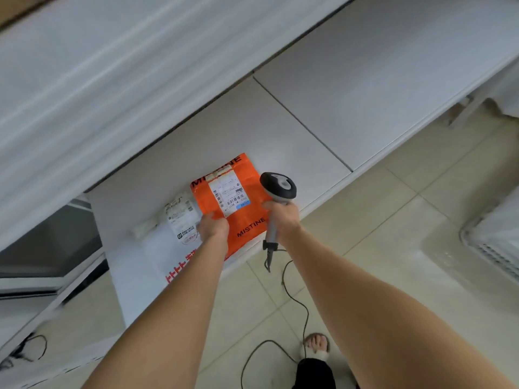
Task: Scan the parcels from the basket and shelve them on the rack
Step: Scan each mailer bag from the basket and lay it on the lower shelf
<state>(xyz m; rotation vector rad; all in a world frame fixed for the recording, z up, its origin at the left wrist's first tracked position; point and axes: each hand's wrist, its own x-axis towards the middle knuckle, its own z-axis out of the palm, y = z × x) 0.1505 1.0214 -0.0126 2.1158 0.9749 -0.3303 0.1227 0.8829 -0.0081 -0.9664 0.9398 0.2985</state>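
Forearms out, left hand (213, 227) grips the orange parcel (245, 224) overhanging the front edge of the shelf (309, 122); right hand (282, 217) clasps the scanner (278, 185). Let go here, the parcel could slide off.

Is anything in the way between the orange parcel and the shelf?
Nothing visible does. The orange parcel already lies on the shelf, gripped by the left hand; a white parcel sits just beside it, to its left.

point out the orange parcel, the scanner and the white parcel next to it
orange parcel (247, 220): head view, orange face below its label
scanner (278, 185): head view, top of its head
white parcel (181, 220): head view, its printed label
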